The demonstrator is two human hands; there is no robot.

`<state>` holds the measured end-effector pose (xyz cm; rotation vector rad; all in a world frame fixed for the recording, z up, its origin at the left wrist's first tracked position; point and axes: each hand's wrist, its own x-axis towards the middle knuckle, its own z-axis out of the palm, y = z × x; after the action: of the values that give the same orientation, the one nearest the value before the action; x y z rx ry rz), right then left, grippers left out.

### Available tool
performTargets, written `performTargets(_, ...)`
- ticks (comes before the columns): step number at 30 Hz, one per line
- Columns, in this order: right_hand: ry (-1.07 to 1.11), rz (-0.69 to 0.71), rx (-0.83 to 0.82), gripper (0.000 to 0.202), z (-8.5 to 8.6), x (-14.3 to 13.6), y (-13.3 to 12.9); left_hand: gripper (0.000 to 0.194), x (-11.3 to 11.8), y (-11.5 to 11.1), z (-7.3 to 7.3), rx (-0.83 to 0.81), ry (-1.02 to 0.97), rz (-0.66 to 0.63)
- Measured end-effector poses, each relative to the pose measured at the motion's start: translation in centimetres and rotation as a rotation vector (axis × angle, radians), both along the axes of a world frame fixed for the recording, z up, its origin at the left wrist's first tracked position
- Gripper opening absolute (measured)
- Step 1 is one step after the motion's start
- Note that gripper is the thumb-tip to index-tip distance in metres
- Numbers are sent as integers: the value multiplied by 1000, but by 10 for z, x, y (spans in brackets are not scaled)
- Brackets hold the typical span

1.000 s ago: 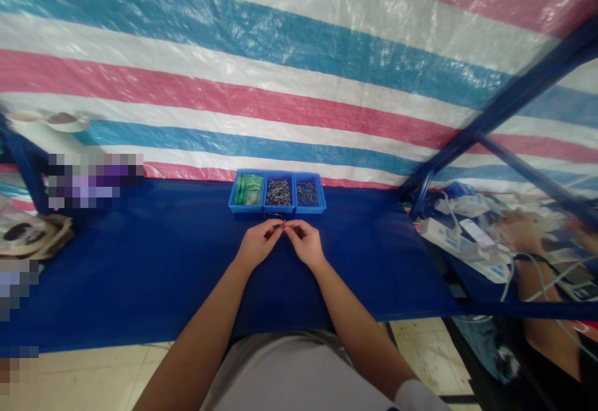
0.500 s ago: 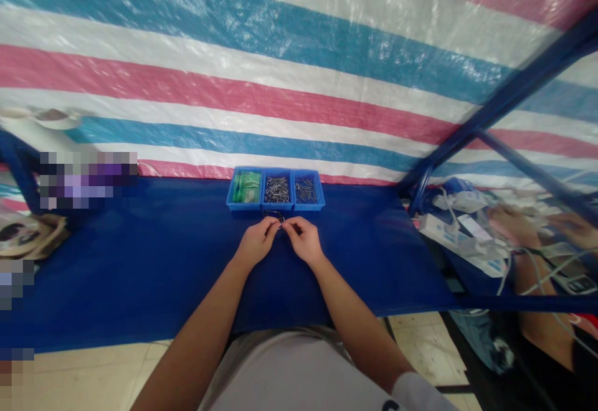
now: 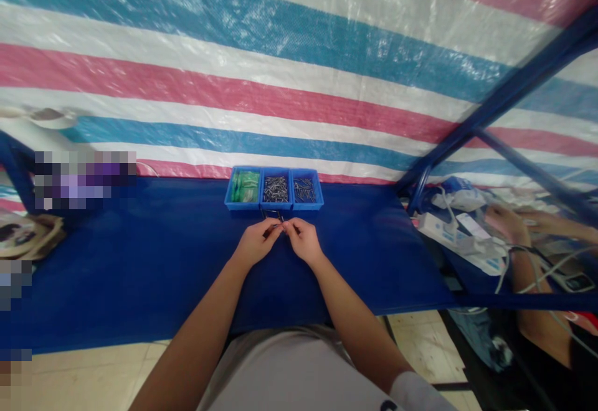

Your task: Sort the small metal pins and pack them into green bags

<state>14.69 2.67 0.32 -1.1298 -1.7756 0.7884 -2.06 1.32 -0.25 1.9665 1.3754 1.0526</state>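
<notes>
Left hand (image 3: 256,241) and right hand (image 3: 303,240): tips nearly meeting, both pinching small dark piece (image 3: 281,216). Piece blackish, slender, bar-like parts projecting forward; finer detail too small to tell. Location: over blue table (image 3: 187,261), just before three blue bins (image 3: 276,206), side by side. Bin contents, left to right: green packets (image 3: 245,185), heaped silvery metal pieces (image 3: 275,188), darker thin metal pieces (image 3: 305,190). Striped sheet (image 3: 280,90) behind.

Counter (image 3: 163,274) deep blue. Trays (image 3: 275,206) along far edge brighter blue; packets (image 3: 246,185) inside green, metal pieces (image 3: 276,189) silver-grey. Sheet (image 3: 280,99) beyond striped red, white, blue. Shirt (image 3: 289,373) grey.
</notes>
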Motion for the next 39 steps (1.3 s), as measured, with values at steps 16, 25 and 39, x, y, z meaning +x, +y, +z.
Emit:
performTargets(16, 32, -13, -108, 48, 0, -3, -2, 26, -1, 3, -4, 89, 20, -9)
performTargets(25, 64, -53, -106, 48, 1, -1, -1, 31, -2, 1, 2, 29, 25, 34)
performTargets(39, 110, -67, -105, 26, -1, -3, -1, 32, -2, 2, 2, 2, 3, 67)
